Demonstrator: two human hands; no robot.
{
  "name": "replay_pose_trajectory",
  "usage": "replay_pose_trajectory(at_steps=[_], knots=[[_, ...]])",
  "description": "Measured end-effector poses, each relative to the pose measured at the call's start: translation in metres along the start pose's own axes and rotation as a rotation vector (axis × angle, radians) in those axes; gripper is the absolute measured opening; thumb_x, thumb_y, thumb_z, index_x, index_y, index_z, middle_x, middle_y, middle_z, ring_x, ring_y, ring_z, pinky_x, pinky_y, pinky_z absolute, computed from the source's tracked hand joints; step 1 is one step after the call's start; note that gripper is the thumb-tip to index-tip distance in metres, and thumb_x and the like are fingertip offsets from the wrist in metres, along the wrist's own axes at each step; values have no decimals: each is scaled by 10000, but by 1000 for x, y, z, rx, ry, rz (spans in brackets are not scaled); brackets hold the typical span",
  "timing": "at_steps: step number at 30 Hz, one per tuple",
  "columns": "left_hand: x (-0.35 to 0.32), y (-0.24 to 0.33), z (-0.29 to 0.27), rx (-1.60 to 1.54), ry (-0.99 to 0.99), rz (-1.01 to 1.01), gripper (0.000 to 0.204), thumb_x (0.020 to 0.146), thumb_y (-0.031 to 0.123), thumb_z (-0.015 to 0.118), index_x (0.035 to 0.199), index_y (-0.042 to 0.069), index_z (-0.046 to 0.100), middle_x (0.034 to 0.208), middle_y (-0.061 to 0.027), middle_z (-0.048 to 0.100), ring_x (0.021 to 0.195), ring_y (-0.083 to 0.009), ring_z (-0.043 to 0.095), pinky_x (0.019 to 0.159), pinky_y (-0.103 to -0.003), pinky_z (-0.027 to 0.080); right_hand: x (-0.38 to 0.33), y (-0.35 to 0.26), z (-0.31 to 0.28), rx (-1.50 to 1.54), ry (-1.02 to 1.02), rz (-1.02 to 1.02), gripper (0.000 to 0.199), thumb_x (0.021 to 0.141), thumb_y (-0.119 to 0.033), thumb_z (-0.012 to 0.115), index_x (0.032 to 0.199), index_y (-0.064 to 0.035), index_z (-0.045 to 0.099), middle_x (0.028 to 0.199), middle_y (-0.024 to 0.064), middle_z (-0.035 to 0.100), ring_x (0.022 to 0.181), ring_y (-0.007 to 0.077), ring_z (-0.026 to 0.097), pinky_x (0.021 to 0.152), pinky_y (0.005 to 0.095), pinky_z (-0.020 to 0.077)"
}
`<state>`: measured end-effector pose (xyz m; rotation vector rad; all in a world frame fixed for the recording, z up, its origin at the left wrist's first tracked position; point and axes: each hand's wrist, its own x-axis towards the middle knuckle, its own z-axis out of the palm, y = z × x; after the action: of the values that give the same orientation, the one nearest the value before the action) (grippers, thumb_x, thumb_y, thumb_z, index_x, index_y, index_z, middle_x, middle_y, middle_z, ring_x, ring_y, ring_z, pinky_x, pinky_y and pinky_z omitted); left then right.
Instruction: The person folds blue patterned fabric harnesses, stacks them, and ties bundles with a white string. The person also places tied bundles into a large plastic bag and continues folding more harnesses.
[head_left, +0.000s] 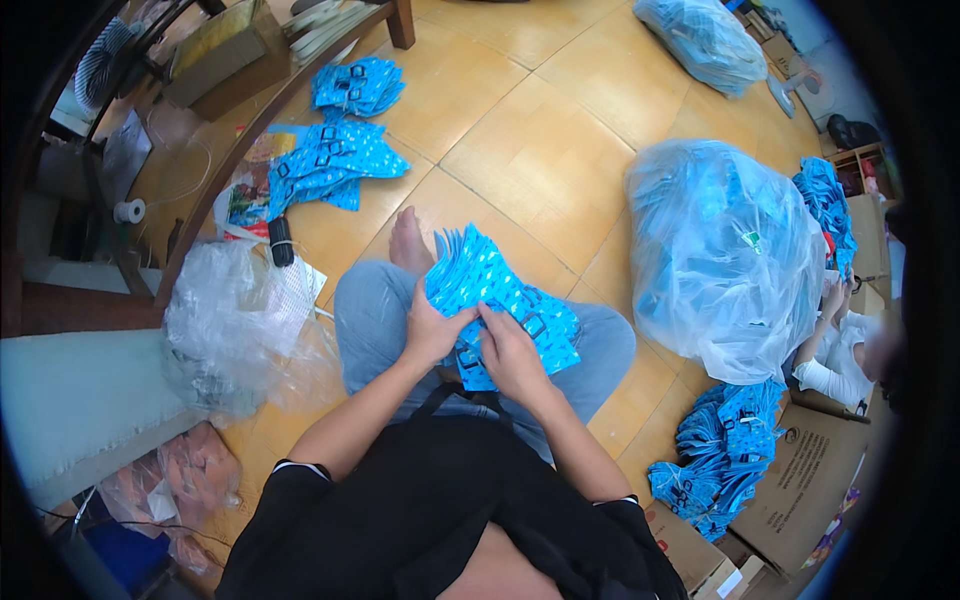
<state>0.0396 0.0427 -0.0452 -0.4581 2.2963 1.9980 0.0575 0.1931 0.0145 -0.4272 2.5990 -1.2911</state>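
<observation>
A stack of bright blue fabric straps with white dots and black buckles [495,295] lies across my lap on my jeans. My left hand [432,330] grips the stack's near left edge, thumb on top. My right hand [510,355] presses on the stack's near side beside a black buckle, fingers curled onto the pieces. Both hands touch each other over the pile. My bare foot [408,240] shows just beyond the stack.
Two piles of the same blue straps [335,165] lie on the wooden floor far left. A large clear bag of blue pieces [725,260] stands right, another pile [725,445] by cardboard boxes [800,490]. Crumpled clear plastic [235,320] sits left. Another person [840,350] sits far right.
</observation>
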Motion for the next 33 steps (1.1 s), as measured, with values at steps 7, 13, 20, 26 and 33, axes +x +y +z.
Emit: replay_pose_trajectory(at_steps=[7, 13, 20, 26, 33], knots=[[21, 108, -3, 280, -447, 567, 634, 640, 163, 802, 1186, 25, 511, 1013, -161, 648, 977, -300, 629, 856, -392, 492, 2, -55, -114, -654, 310, -395, 793, 692, -283, 802, 1370, -55, 460, 1156, 185, 594, 1109, 325, 559, 998, 483, 390], [40, 162, 8, 658, -1057, 649, 671, 580, 221, 791, 1174, 32, 544, 1105, -195, 616, 1060, -389, 557, 917, -458, 433, 5, -44, -143, -353, -148, -129, 1045, 613, -334, 841, 1461, -63, 295, 1138, 205, 612, 1051, 364, 592, 966, 470, 426], [13, 107, 25, 557, -906, 736, 674, 621, 231, 767, 1217, 43, 515, 1208, -194, 569, 1220, -378, 480, 1121, -491, 278, -20, 14, -96, -125, -64, 18, 910, 607, -319, 822, 1379, -55, 418, 1103, 237, 631, 961, 392, 634, 819, 435, 520], [45, 110, 7, 820, -207, 804, 767, 743, 398, 742, 1351, 37, 446, 1332, -231, 480, 1276, -375, 436, 1086, -492, 302, 17, 57, -111, 413, 222, 246, 740, 682, -249, 824, 1299, -17, 487, 1114, 134, 655, 971, 231, 652, 837, 365, 520], [151, 55, 35, 693, -256, 595, 757, 826, 392, 676, 1404, 8, 373, 1387, -228, 444, 1281, -390, 425, 1059, -422, 348, 113, 168, -86, 858, 144, 364, 665, 729, -211, 815, 1281, -20, 497, 1158, 95, 625, 1022, 182, 610, 912, 333, 494]])
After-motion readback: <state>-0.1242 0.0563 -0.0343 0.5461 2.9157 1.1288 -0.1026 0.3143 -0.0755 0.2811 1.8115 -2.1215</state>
